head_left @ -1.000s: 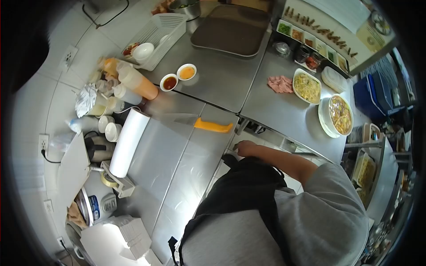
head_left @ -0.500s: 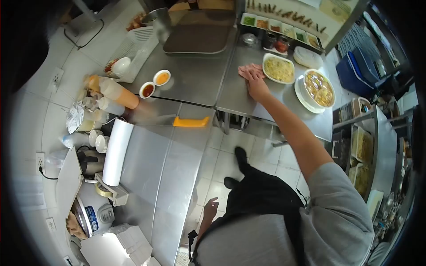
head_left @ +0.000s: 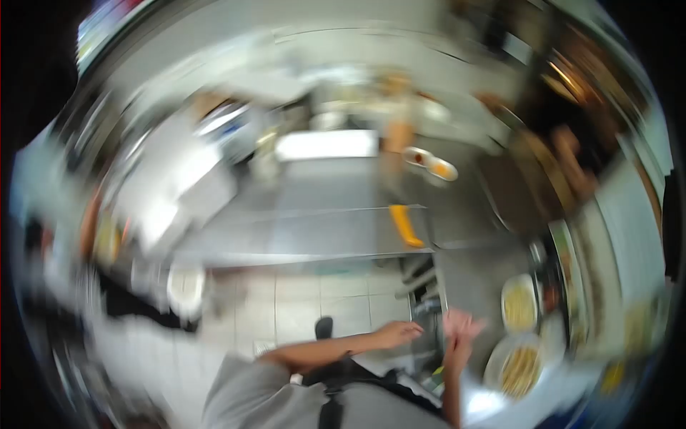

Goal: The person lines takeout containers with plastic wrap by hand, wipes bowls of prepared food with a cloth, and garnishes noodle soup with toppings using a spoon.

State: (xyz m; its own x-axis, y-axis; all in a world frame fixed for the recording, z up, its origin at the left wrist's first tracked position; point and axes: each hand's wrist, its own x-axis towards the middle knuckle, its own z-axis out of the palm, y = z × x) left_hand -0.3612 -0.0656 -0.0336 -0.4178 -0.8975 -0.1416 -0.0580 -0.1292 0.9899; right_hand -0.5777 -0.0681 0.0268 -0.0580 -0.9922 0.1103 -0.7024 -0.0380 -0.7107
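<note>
The view is smeared by motion. My right hand [head_left: 457,347] is closed on a pink cloth [head_left: 463,323] at the edge of the steel counter. My left hand [head_left: 396,334] is in front of the counter edge, fingers loosely stretched out, with nothing visible in them. To the right of the cloth stands a white dish of pale yellow food [head_left: 519,304]. Nearer me is a white bowl of yellowish-brown food [head_left: 520,372]. A knife's yellow handle [head_left: 406,227] lies on the counter beyond my hands; its blade is blurred.
Two small sauce cups [head_left: 441,169] and an orange squeeze bottle [head_left: 398,134] stand near the wall. A white roll [head_left: 327,145] lies beside them. White boxes [head_left: 171,189] are stacked at left. At upper right, another person's hand [head_left: 568,143] shows near a brown tray [head_left: 504,186].
My view has swung left, so the counter appears turned. My right hand keeps the cloth but has shifted towards the counter edge. My left hand has risen from my side to near it.
</note>
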